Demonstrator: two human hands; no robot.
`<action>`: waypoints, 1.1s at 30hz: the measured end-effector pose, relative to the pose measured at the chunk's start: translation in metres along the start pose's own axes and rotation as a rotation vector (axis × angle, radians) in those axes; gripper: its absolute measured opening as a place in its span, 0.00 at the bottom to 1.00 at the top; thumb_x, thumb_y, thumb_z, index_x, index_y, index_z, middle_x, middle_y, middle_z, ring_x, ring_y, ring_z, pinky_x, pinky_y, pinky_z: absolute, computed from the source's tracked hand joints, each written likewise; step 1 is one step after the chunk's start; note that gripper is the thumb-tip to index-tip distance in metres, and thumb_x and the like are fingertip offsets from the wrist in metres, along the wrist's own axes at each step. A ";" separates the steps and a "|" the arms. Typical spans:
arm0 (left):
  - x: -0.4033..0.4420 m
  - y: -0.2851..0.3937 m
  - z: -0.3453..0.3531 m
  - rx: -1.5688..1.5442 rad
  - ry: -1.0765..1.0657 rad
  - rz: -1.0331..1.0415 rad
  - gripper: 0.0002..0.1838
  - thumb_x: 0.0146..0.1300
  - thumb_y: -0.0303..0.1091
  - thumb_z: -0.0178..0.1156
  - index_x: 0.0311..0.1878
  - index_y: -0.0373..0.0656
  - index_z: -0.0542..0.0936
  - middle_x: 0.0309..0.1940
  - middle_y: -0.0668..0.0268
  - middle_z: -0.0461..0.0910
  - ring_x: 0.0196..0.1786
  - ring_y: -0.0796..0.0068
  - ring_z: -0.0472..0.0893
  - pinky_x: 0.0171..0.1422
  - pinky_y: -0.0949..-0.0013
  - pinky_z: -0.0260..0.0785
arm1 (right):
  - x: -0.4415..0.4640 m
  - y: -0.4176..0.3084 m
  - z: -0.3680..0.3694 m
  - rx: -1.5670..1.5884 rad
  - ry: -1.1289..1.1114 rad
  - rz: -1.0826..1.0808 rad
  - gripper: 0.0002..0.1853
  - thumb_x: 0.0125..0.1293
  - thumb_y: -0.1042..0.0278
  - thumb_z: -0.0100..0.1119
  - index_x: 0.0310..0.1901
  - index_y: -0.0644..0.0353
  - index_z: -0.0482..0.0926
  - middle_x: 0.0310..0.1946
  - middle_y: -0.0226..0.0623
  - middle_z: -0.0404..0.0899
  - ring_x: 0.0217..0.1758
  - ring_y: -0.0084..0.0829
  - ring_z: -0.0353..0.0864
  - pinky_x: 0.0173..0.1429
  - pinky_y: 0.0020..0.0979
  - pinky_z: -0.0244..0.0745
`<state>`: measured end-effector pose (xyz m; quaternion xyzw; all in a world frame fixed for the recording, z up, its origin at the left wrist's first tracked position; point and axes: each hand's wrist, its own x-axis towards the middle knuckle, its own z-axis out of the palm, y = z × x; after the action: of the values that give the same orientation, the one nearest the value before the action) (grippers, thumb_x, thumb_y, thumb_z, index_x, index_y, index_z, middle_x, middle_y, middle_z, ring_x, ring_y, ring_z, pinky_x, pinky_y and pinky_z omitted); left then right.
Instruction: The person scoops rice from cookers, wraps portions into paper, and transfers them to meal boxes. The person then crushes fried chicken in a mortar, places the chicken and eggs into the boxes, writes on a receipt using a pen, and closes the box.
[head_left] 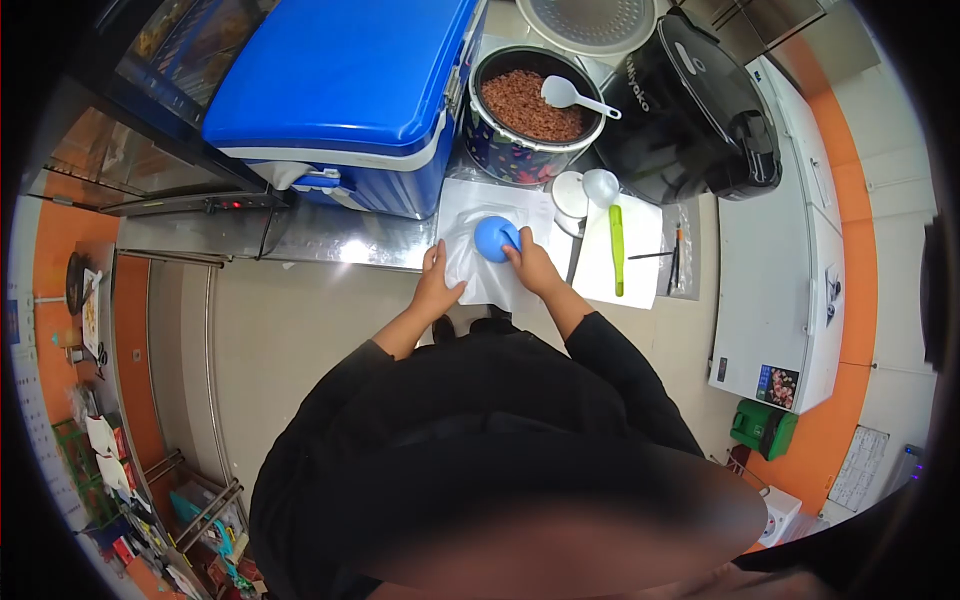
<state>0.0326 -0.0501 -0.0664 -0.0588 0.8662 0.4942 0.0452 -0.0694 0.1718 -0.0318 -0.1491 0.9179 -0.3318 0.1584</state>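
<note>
Nearer, the right hand (535, 264) pinches the blue cup (493, 240) from its right; the left hand (436, 286) lies spread leftward.

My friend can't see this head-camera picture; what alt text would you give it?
A person's right hand holds a round blue object over a white sheet, with the left hand at the sheet's left edge. Beyond stand a blue cooler, an open pot of reddish-brown grains with a white scoop, and a black Miyako appliance.

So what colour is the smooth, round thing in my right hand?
The smooth, round thing in your right hand is blue; see the head view.
</note>
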 end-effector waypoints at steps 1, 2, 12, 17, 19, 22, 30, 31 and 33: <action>0.001 -0.002 -0.001 -0.012 0.010 0.008 0.54 0.57 0.35 0.70 0.81 0.36 0.46 0.72 0.44 0.55 0.76 0.45 0.61 0.77 0.59 0.59 | -0.001 0.000 -0.002 0.056 0.020 0.021 0.21 0.75 0.54 0.54 0.54 0.62 0.62 0.33 0.68 0.80 0.38 0.68 0.81 0.41 0.55 0.75; 0.001 -0.003 -0.003 -0.021 0.024 0.015 0.54 0.58 0.36 0.70 0.81 0.37 0.45 0.72 0.44 0.56 0.75 0.45 0.61 0.77 0.59 0.59 | -0.003 0.003 -0.005 0.063 0.015 0.018 0.21 0.75 0.54 0.54 0.54 0.62 0.62 0.33 0.68 0.80 0.38 0.68 0.81 0.41 0.55 0.75; 0.000 -0.014 -0.036 0.013 0.141 0.230 0.28 0.62 0.20 0.55 0.67 0.48 0.76 0.71 0.51 0.63 0.70 0.49 0.69 0.67 0.61 0.67 | -0.018 0.148 -0.135 0.237 0.847 0.550 0.22 0.75 0.57 0.54 0.58 0.67 0.64 0.36 0.53 0.80 0.26 0.44 0.82 0.29 0.42 0.77; -0.004 0.025 -0.052 0.602 0.134 0.368 0.30 0.55 0.16 0.55 0.60 0.55 0.81 0.73 0.60 0.65 0.74 0.51 0.65 0.74 0.47 0.56 | 0.005 0.215 -0.161 -0.128 0.710 0.425 0.19 0.73 0.60 0.57 0.53 0.69 0.68 0.42 0.63 0.80 0.45 0.63 0.82 0.51 0.51 0.75; -0.006 0.027 -0.052 0.704 0.100 0.399 0.31 0.54 0.14 0.54 0.60 0.56 0.81 0.73 0.60 0.64 0.75 0.47 0.62 0.78 0.43 0.50 | 0.013 0.210 -0.168 -0.268 0.560 0.446 0.17 0.73 0.61 0.58 0.51 0.69 0.72 0.45 0.62 0.80 0.49 0.61 0.81 0.54 0.49 0.75; 0.004 0.010 -0.051 0.748 0.031 0.428 0.30 0.52 0.16 0.57 0.57 0.57 0.82 0.74 0.66 0.65 0.79 0.52 0.58 0.79 0.40 0.42 | 0.020 0.106 -0.193 -0.534 0.609 0.348 0.20 0.71 0.61 0.59 0.56 0.67 0.72 0.49 0.59 0.80 0.53 0.58 0.81 0.55 0.48 0.76; 0.000 0.015 -0.047 0.629 -0.077 0.330 0.27 0.54 0.23 0.62 0.58 0.56 0.80 0.70 0.66 0.71 0.78 0.64 0.62 0.81 0.44 0.41 | 0.143 -0.039 -0.245 -0.450 0.588 -0.054 0.18 0.71 0.53 0.59 0.47 0.62 0.77 0.41 0.54 0.82 0.45 0.55 0.83 0.48 0.50 0.77; 0.000 0.016 -0.047 0.628 -0.069 0.331 0.27 0.54 0.23 0.62 0.58 0.56 0.80 0.70 0.66 0.71 0.78 0.64 0.62 0.81 0.44 0.41 | 0.150 -0.042 -0.248 -0.449 0.475 -0.071 0.15 0.72 0.55 0.57 0.41 0.61 0.77 0.35 0.52 0.83 0.41 0.56 0.84 0.43 0.52 0.77; -0.003 0.015 -0.048 0.586 -0.086 0.296 0.28 0.53 0.23 0.63 0.59 0.56 0.80 0.71 0.67 0.70 0.78 0.64 0.63 0.81 0.44 0.41 | 0.144 -0.038 -0.249 -0.455 0.536 -0.124 0.13 0.72 0.57 0.57 0.39 0.60 0.78 0.34 0.51 0.84 0.41 0.56 0.83 0.42 0.52 0.76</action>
<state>0.0322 -0.0840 -0.0284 0.1041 0.9680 0.2271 0.0243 -0.2903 0.2294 0.1476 -0.1435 0.9665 -0.1552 -0.1458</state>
